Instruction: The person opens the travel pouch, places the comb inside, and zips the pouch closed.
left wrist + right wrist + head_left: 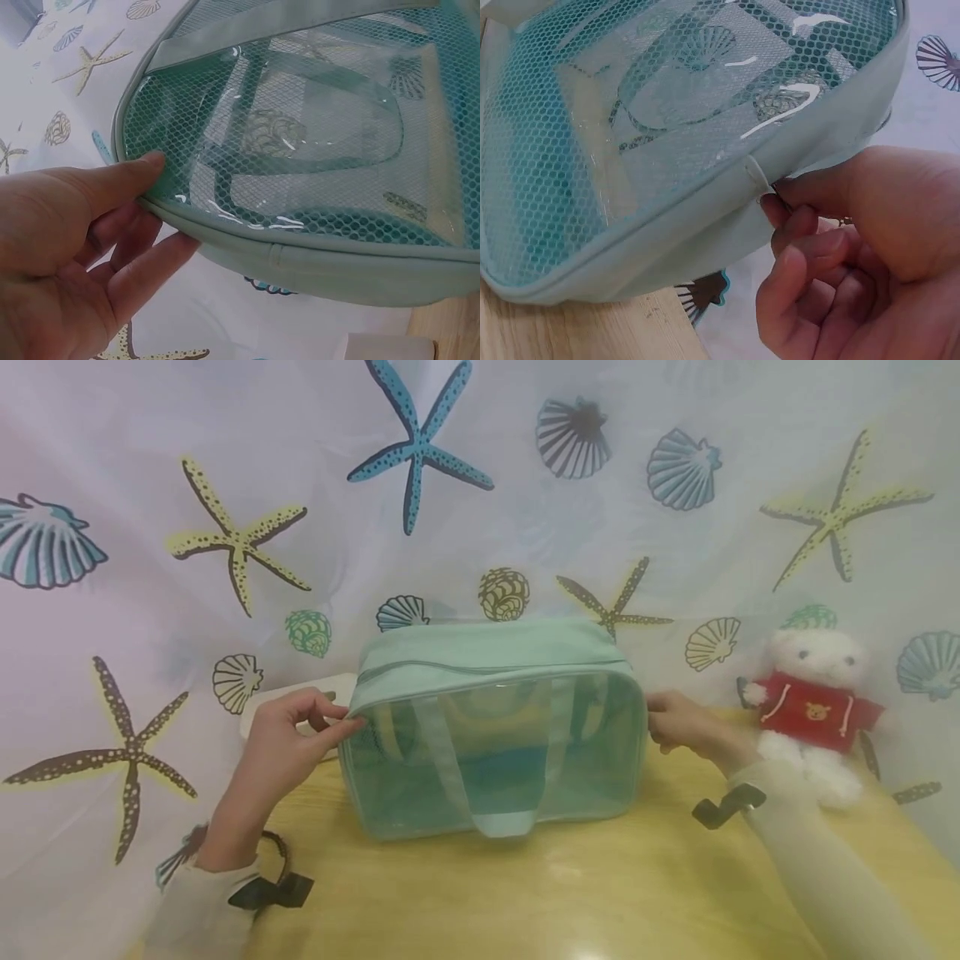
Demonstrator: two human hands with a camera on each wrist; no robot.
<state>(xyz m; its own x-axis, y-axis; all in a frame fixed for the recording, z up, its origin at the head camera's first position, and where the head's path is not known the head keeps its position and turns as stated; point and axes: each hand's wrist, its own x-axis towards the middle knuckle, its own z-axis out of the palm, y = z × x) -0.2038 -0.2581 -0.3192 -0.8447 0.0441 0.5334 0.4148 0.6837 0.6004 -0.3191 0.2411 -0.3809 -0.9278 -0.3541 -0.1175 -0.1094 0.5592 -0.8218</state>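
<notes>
A mint-green toiletry bag (487, 652) with a clear front panel and two strap handles stands upright on the table. A zipper line curves along its top, and mesh shows through the clear panel in both wrist views. My left hand (281, 747) pinches the bag's upper left corner, thumb (139, 178) on the clear panel and fingers behind the piped edge. At the opposite end my right hand (686, 727) pinches the bag's side beside a small tab (756, 174), its other fingers curled. What lies between the right fingertips is mostly hidden.
A plush toy (813, 710) in a red hoodie sits at the right, beyond my right wrist. Behind my left hand lies a white object (339, 685). A sheet (465, 552) printed with starfish and shells hangs behind the wooden table (570, 885).
</notes>
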